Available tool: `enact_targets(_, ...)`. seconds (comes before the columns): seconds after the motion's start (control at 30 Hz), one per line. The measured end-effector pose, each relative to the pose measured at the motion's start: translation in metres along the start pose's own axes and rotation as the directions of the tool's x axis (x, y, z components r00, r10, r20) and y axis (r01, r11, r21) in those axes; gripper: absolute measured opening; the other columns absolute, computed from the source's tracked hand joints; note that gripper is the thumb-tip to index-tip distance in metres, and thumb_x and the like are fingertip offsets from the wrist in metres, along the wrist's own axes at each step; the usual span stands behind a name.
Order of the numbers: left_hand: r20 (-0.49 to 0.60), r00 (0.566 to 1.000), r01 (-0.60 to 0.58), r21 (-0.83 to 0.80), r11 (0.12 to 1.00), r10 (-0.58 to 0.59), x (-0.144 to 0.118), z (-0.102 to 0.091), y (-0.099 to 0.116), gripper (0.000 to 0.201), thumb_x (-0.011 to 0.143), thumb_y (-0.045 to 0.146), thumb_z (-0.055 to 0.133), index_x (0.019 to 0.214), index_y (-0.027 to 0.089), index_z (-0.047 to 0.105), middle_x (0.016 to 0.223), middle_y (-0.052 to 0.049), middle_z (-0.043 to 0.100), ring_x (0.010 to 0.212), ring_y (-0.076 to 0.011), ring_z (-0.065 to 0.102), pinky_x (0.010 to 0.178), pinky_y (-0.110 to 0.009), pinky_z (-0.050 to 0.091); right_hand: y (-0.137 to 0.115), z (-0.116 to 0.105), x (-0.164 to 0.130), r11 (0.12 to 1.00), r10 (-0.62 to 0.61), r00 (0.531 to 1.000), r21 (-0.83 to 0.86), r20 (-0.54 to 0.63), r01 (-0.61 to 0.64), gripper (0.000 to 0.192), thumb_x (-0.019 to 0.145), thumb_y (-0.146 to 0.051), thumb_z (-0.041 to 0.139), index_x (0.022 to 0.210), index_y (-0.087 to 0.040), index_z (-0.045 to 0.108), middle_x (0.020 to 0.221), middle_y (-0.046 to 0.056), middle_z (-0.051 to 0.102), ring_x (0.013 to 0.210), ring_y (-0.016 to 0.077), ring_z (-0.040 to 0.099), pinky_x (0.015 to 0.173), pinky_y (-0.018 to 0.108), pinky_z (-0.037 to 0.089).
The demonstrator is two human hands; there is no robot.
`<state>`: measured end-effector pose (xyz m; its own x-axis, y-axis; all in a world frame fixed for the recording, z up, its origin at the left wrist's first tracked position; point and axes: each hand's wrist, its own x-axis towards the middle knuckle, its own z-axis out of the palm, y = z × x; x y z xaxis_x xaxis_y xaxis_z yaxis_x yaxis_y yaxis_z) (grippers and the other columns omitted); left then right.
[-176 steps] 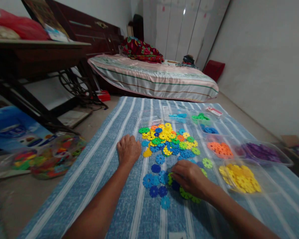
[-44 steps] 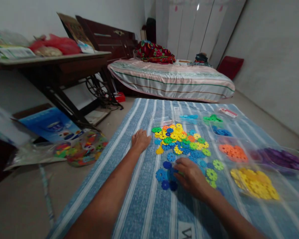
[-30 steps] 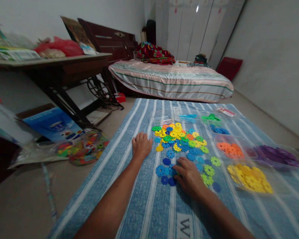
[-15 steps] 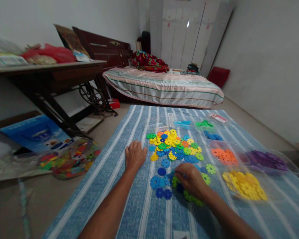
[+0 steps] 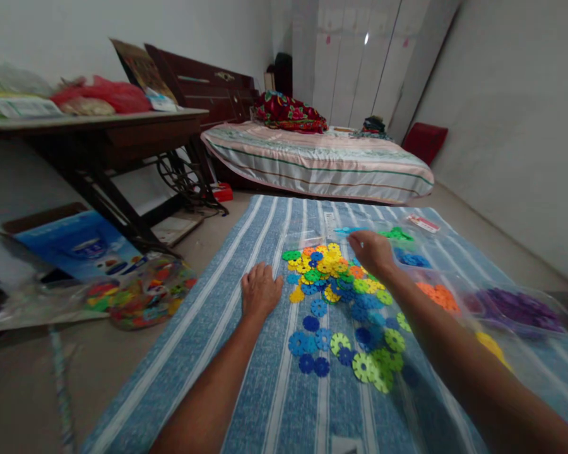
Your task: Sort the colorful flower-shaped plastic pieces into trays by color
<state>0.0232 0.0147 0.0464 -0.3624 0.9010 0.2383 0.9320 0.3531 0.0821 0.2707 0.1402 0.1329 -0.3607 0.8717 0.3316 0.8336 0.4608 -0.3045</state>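
Note:
My left hand [image 5: 262, 290] lies palm down on the striped cloth, fingers stretched, just left of a mixed pile of toothed plastic discs [image 5: 329, 265]. My right hand [image 5: 373, 253] is raised over the far side of the pile, beside the tray of light blue discs [image 5: 350, 231]. Its fingers are pinched together; whatever they may hold is hidden. Nearer me lie loose dark blue discs [image 5: 311, 323], blue discs [image 5: 297, 343] and lime green discs [image 5: 362, 367]. My right forearm partly covers the yellow discs [image 5: 492, 348].
Clear trays on the right hold orange discs [image 5: 438, 296], purple discs [image 5: 520, 309], blue discs [image 5: 413, 259] and green discs [image 5: 397, 234]. A red and white label [image 5: 423, 223] lies at the back. On the floor at left sits a bag of colourful pieces [image 5: 146, 296].
My right hand has moved away from me, from the loose blue and green discs to the light blue tray. My left hand stays in place. The view has shifted slightly.

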Motion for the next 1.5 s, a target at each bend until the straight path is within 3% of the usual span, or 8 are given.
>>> enact_targets(0.13, 0.000, 1.000, 0.010, -0.009, 1.000, -0.010, -0.001, 0.001, 0.003, 0.044, 0.096, 0.038, 0.041, 0.127, 0.014, 0.060, 0.146, -0.017, 0.055, 0.137, -0.0299, 0.046, 0.113, -0.047, 0.034, -0.027, 0.034, -0.076, 0.950, -0.294, 0.936, 0.168, 0.192, 0.264, 0.017, 0.093, -0.019, 0.058, 0.084, -0.021, 0.073, 0.088, 0.005, 0.073, 0.088, 0.0187, 0.066, 0.077, 0.025, 0.045)
enact_targets(0.23, 0.006, 1.000, 0.019, -0.023, 1.000, -0.018, -0.002, 0.000, 0.005, 0.043, 0.097, 0.037, 0.041, 0.127, 0.013, 0.060, 0.146, -0.017, 0.055, 0.137, -0.0304, 0.047, 0.112, -0.047, 0.034, -0.040, 0.052, -0.121, 0.847, -0.507, 0.836, 0.300, 0.209, 0.439, 0.019, 0.094, -0.018, 0.056, 0.086, -0.021, 0.073, 0.092, 0.007, 0.071, 0.089, 0.0195, 0.064, 0.079, 0.028, 0.047)
enact_targets(0.3, 0.008, 1.000, 0.019, -0.030, 0.999, -0.019, -0.002, 0.000, 0.006, 0.043, 0.097, 0.037, 0.041, 0.127, 0.013, 0.060, 0.146, -0.018, 0.055, 0.137, -0.0303, 0.047, 0.113, -0.047, 0.033, -0.045, 0.058, -0.138, 0.817, -0.553, 0.809, 0.321, 0.200, 0.479, 0.016, 0.092, -0.017, 0.058, 0.088, -0.020, 0.073, 0.101, 0.009, 0.071, 0.095, 0.0215, 0.064, 0.085, 0.032, 0.049)
enact_targets(0.5, 0.010, 1.000, 0.019, -0.045, 0.999, -0.018, -0.004, -0.001, 0.006, 0.043, 0.096, 0.036, 0.042, 0.127, 0.012, 0.060, 0.146, -0.019, 0.055, 0.138, -0.0301, 0.045, 0.113, -0.047, 0.033, -0.055, 0.062, -0.158, 0.858, -0.495, 0.845, 0.266, 0.200, 0.440, 0.017, 0.084, -0.022, 0.072, 0.101, -0.020, 0.075, 0.134, 0.014, 0.062, 0.136, 0.0347, 0.045, 0.108, 0.050, 0.042)
enact_targets(0.9, -0.002, 1.000, 0.010, -0.013, 1.000, -0.010, -0.002, -0.001, 0.004, 0.043, 0.097, 0.037, 0.042, 0.127, 0.013, 0.060, 0.145, -0.017, 0.056, 0.138, -0.0297, 0.047, 0.113, -0.046, 0.034, -0.051, 0.063, -0.169, 0.853, -0.404, 0.896, 0.429, 0.183, 0.297, 0.020, 0.078, -0.014, 0.073, 0.097, -0.021, 0.073, 0.136, 0.014, 0.061, 0.137, 0.0337, 0.047, 0.113, 0.051, 0.040)
enact_targets(1.2, -0.043, 0.999, -0.013, 0.009, 1.000, 0.013, 0.003, 0.007, -0.003, 0.043, 0.096, 0.036, 0.044, 0.126, 0.011, 0.062, 0.143, -0.019, 0.058, 0.136, -0.0316, 0.049, 0.110, -0.049, 0.038, -0.035, 0.049, -0.125, 0.733, -0.321, 0.937, 0.663, 0.136, 0.155, 0.007, 0.083, -0.020, 0.070, 0.076, -0.022, 0.071, 0.101, 0.006, 0.074, 0.103, 0.0234, 0.069, 0.089, 0.035, 0.054)
enact_targets(1.37, -0.048, 0.999, -0.015, 0.025, 1.000, 0.016, 0.003, 0.008, -0.003, 0.044, 0.096, 0.037, 0.043, 0.126, 0.011, 0.062, 0.143, -0.019, 0.058, 0.136, -0.0319, 0.050, 0.110, -0.049, 0.039, -0.009, 0.032, -0.037, 0.867, -0.200, 0.978, 0.456, -0.054, 0.202, 0.010, 0.081, -0.016, 0.068, 0.073, -0.022, 0.071, 0.081, 0.002, 0.074, 0.079, 0.0205, 0.069, 0.075, 0.032, 0.052)
enact_targets(1.5, -0.052, 0.999, -0.011, 0.016, 1.000, 0.012, 0.003, 0.008, -0.003, 0.044, 0.095, 0.037, 0.044, 0.127, 0.011, 0.061, 0.143, -0.019, 0.058, 0.136, -0.0313, 0.050, 0.110, -0.049, 0.038, 0.012, 0.009, 0.028, 0.948, 0.012, 0.948, 0.306, -0.317, 0.090, 0.009, 0.083, -0.021, 0.066, 0.084, -0.020, 0.075, 0.092, 0.009, 0.074, 0.091, 0.0273, 0.067, 0.085, 0.040, 0.050)
